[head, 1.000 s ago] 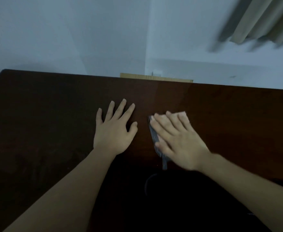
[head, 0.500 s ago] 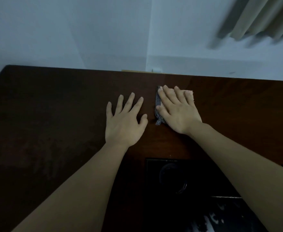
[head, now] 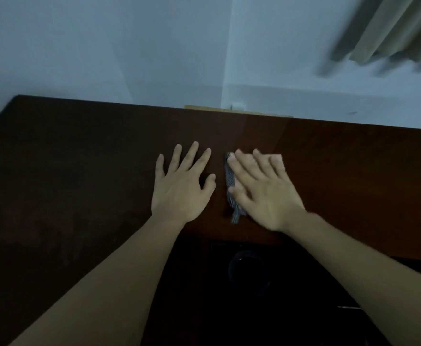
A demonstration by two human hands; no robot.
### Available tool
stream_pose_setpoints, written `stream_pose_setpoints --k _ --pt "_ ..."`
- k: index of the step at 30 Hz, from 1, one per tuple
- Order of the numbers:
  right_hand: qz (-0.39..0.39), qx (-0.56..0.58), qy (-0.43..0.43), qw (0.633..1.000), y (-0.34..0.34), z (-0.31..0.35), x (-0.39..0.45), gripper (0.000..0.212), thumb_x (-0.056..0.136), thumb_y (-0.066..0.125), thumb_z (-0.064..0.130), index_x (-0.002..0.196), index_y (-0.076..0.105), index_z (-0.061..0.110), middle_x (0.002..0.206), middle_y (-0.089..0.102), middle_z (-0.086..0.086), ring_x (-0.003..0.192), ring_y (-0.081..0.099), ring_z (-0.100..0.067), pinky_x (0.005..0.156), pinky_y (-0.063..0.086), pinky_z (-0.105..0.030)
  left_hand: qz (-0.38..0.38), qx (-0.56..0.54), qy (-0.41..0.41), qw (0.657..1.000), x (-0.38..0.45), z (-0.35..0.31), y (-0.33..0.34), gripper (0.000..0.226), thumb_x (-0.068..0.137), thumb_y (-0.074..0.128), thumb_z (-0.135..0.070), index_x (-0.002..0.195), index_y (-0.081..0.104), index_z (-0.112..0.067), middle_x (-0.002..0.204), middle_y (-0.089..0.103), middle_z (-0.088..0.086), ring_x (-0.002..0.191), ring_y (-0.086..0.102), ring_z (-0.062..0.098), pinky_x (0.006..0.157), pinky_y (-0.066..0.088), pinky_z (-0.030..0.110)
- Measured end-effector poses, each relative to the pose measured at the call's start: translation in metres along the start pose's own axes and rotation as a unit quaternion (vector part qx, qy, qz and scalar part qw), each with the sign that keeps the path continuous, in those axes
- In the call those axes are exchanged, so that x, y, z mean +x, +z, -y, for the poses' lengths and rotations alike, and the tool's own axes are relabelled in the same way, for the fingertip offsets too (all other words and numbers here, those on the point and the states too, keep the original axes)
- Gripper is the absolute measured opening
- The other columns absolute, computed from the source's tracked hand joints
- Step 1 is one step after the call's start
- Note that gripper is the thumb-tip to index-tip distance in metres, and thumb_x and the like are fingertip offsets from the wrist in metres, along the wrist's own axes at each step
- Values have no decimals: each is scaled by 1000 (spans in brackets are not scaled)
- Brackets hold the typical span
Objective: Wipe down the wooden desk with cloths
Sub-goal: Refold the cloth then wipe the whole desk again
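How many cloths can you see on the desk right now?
1. The cloth lies flat under the right hand, near the middle of the desk. The left hand rests bare on the wood. A second cloth could be folded beneath, hidden.

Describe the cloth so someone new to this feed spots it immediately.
Start at the dark wooden desk and find the two hands lying flat near its middle. The cloth is under the right hand, mostly covered. Its grey patterned edge shows beside the thumb; the left hand presses bare wood.
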State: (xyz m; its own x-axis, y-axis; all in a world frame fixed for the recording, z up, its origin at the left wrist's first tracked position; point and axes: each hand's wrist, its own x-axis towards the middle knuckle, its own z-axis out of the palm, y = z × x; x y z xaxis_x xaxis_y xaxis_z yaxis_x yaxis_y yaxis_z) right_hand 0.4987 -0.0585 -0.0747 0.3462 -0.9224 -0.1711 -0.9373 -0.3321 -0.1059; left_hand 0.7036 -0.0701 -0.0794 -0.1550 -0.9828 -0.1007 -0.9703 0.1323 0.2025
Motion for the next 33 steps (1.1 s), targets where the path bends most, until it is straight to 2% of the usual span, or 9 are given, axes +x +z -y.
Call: stream_pose_setpoints --k 4,8,13,17,20,23,25,29,33 --pt "-2 1 53 999 -11 -29 58 70 98 2 64 161 -8 35 170 -9 8 156 -10 -23 125 -6 -50 -2 6 -3 1000 -1 -2 1 61 103 21 -58 160 4 -44 170 -6 -12 156 -11 18 125 -7 51" --pt "3 1 49 999 -17 -33 75 66 103 9 59 162 -6 33 170 -9 7 156 -10 -24 124 -6 -51 -8 4 -12 1000 1 -2 2 61 103 22 -58 160 6 -45 169 -4 -13 156 -9 17 125 -8 49" --pt "18 -19 -44 999 -12 -19 13 71 98 -3 60 162 -5 28 171 -6 2 156 -7 -27 125 -3 -52 -21 0 -22 1000 -3 -5 1 63 99 15 -60 160 10 -44 169 0 -14 156 -7 16 126 -5 46" --pt "20 -10 -114 993 1 -20 -41 69 101 19 62 162 17 28 169 18 4 156 13 -26 123 10 -51 -15 4 -31 999 -3 -7 1 72 90 6 -63 160 9 -46 169 0 -16 156 -7 14 126 -6 45" --pt "32 8 -138 990 1 -30 -33 71 100 17 65 162 13 31 169 10 8 157 5 -22 124 3 -50 -13 11 -35 999 -3 -7 2 72 90 5 -63 160 7 -47 169 -3 -17 156 -9 13 126 -5 45" --pt "11 6 -114 993 -8 -38 3 74 95 2 67 161 -6 35 168 -9 11 156 -12 -19 123 -13 -46 -3 12 -41 999 -3 -7 -1 64 98 13 -61 159 5 -47 168 -6 -17 155 -12 12 126 -5 45" --pt "2 4 -79 997 -14 -45 41 77 90 -7 67 160 -11 35 168 -13 11 155 -14 -20 123 -13 -46 5 10 -41 999 -3 -6 -1 60 101 17 -59 159 3 -47 168 -8 -17 154 -14 11 126 -7 45" --pt "-7 0 -15 1000 -24 -47 110 68 102 8 62 162 -4 32 171 -5 6 156 -7 -25 124 -7 -51 -4 0 -36 999 -3 -4 2 60 101 19 -59 159 6 -48 168 -6 -18 155 -12 12 126 -7 45" --pt "-14 3 2 1000 -25 -33 112 65 105 10 56 163 -2 29 171 -5 5 156 -8 -25 124 -6 -52 -15 -13 -23 1000 -1 -3 1 64 97 17 -60 159 9 -47 168 -2 -17 156 -9 13 126 -6 46"
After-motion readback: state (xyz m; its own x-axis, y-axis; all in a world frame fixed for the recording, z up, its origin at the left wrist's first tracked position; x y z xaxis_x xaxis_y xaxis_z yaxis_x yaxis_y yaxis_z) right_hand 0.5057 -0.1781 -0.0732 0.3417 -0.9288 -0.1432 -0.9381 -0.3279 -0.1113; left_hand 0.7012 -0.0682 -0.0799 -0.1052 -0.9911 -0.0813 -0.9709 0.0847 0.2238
